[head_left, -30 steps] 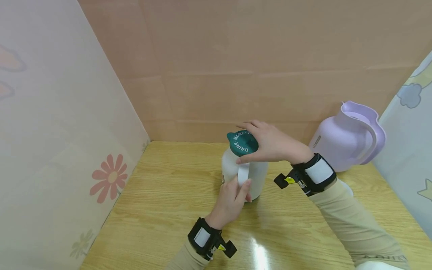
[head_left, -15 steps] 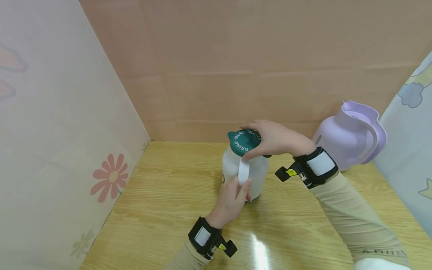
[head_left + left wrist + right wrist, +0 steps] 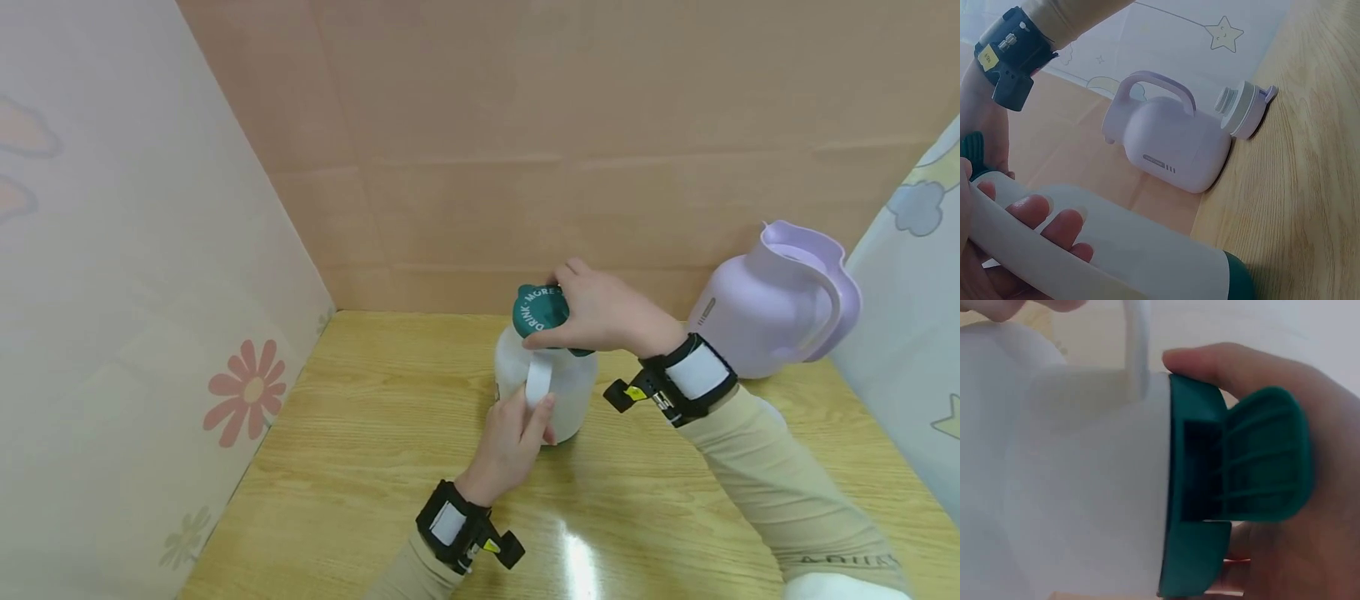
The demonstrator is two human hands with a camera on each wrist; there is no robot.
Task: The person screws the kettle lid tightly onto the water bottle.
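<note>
A white jug with a teal lid printed "DRINK MORE" stands on the wooden table. My left hand grips the jug's white handle from the near side. In the left wrist view, its fingers curl round the handle. My right hand comes from the right and grips the lid, covering its right half. In the right wrist view, thumb and fingers of the right hand clasp the teal lid and its lever, seated on the jug's body.
A lilac jug with a big handle stands at the back right, near the patterned right wall. Its stopper lies on the table beside it. A flowered panel bounds the left and a cardboard wall the back.
My right hand has slid further over the teal lid, and the lid has turned a little, so less of its lettering shows. The left hand and the jug have stayed put.
</note>
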